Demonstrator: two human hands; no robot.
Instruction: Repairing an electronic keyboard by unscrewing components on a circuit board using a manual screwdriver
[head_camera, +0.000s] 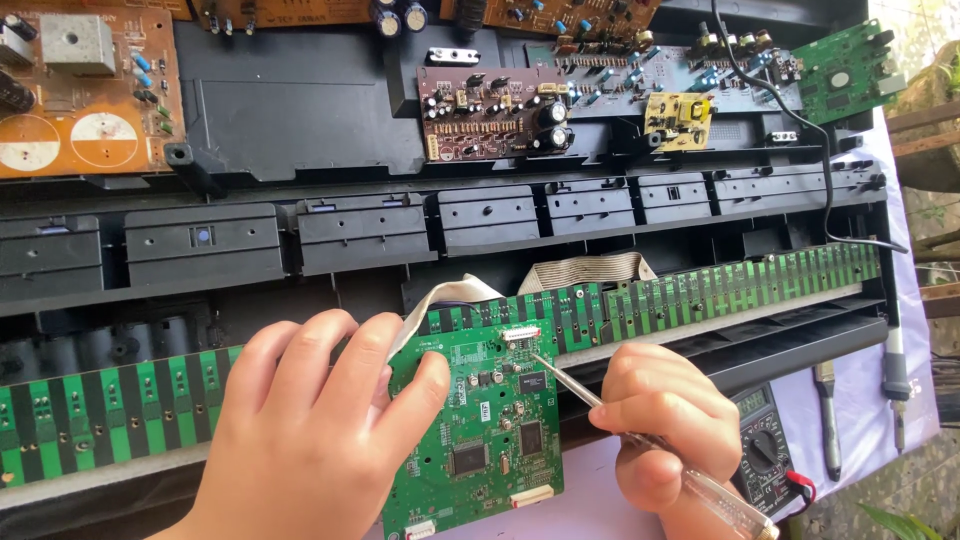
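My left hand (310, 430) grips the left edge of a green circuit board (485, 420), thumb on its face, holding it tilted over an opened black electronic keyboard. My right hand (665, 420) holds a screwdriver (640, 430) with a clear handle. Its metal tip touches the board just below a white connector (522, 334) at the board's top edge. A pale ribbon cable (450, 296) runs behind the board from near my left fingers.
Long green striped contact boards (720, 285) cross the black chassis (300, 110). Brown and orange boards (85, 95) lie at the top. A multimeter (765, 455), a soldering iron (895, 370) and a small tool (828, 410) rest on the purple cloth at right.
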